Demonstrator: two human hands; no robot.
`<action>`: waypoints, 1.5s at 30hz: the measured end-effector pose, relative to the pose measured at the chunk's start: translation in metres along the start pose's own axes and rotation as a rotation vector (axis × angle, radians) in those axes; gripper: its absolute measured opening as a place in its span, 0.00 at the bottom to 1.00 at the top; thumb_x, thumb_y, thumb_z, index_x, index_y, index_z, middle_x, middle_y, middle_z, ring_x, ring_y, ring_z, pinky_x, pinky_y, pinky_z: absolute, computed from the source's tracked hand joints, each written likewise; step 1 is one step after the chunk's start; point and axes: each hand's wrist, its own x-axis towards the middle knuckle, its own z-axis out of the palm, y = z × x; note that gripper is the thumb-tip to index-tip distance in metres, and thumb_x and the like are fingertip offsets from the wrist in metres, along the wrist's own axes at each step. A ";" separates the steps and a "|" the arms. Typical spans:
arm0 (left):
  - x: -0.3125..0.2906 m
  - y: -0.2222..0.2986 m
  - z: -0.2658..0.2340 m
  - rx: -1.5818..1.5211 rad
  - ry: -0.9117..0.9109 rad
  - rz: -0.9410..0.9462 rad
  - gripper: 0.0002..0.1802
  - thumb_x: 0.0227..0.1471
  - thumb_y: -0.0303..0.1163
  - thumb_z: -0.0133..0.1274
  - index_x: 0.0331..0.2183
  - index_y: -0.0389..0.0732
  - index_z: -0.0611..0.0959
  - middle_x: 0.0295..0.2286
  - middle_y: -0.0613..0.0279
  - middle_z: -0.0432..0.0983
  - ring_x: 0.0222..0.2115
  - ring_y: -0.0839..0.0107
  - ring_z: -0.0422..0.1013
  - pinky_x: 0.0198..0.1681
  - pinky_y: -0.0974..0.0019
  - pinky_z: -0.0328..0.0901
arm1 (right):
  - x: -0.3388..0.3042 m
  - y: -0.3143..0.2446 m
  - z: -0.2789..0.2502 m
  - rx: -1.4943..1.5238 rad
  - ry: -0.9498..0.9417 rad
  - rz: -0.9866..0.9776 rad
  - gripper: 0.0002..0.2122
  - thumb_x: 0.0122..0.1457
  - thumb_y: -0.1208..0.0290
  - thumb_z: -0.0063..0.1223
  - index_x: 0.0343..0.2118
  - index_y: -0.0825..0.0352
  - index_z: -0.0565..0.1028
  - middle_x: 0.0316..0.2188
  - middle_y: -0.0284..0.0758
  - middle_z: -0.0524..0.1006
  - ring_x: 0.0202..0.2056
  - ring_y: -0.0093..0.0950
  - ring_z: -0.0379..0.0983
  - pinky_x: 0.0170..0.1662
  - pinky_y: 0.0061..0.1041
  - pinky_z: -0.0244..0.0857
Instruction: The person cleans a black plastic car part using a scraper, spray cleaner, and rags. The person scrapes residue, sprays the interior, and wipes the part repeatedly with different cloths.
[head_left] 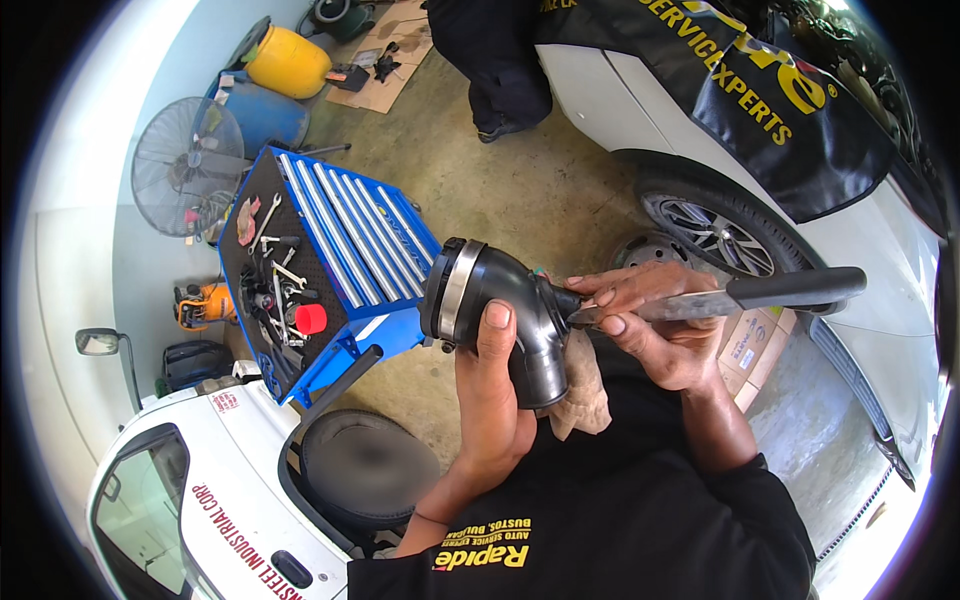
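Cupping a glossy black, elbow-shaped hose of rubber or plastic [505,278] from below, the left hand [490,375] is gripping it in front of the chest, thumb pressing on its side, fingers mostly hiding behind. Beside it, the right hand [665,335] is pinching the grey blade of a black-handled, knife-like tool [770,291], whose tip is meeting the hose's narrow side stub. A crumpled beige cloth [583,388] is hanging behind the hose; what is holding it, I cannot tell. The hose is probably weighing little, its hollow wall staying fairly stiff, its smooth skin perhaps turning slippery. Its curved middle is likely offering the surest hold; the silvery metal band clamp [460,293] is seeming hard-edged. Farther off, a blue metal tool cabinet with silver-trimmed drawers [350,235] is standing leftward.
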 end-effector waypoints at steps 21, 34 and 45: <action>0.001 -0.015 -0.020 0.059 -0.124 0.127 0.43 0.69 0.63 0.45 0.65 0.34 0.69 0.59 0.46 0.73 0.63 0.57 0.70 0.70 0.51 0.61 | -0.006 -0.002 0.012 -0.143 0.193 0.077 0.07 0.63 0.83 0.67 0.43 0.72 0.81 0.38 0.38 0.84 0.40 0.26 0.82 0.47 0.30 0.78; 0.019 -0.041 -0.034 0.036 -0.302 0.380 0.57 0.59 0.73 0.54 0.69 0.35 0.63 0.59 0.47 0.71 0.62 0.54 0.70 0.71 0.48 0.60 | -0.017 0.005 0.024 0.092 0.223 0.072 0.07 0.62 0.82 0.68 0.41 0.71 0.80 0.40 0.38 0.84 0.40 0.24 0.81 0.46 0.26 0.75; 0.027 -0.042 -0.028 0.034 -0.233 0.430 0.69 0.47 0.81 0.59 0.68 0.34 0.59 0.54 0.47 0.72 0.56 0.57 0.73 0.67 0.52 0.65 | -0.014 -0.010 0.037 -0.030 0.297 0.071 0.08 0.63 0.83 0.67 0.42 0.70 0.79 0.40 0.36 0.83 0.39 0.21 0.80 0.43 0.23 0.74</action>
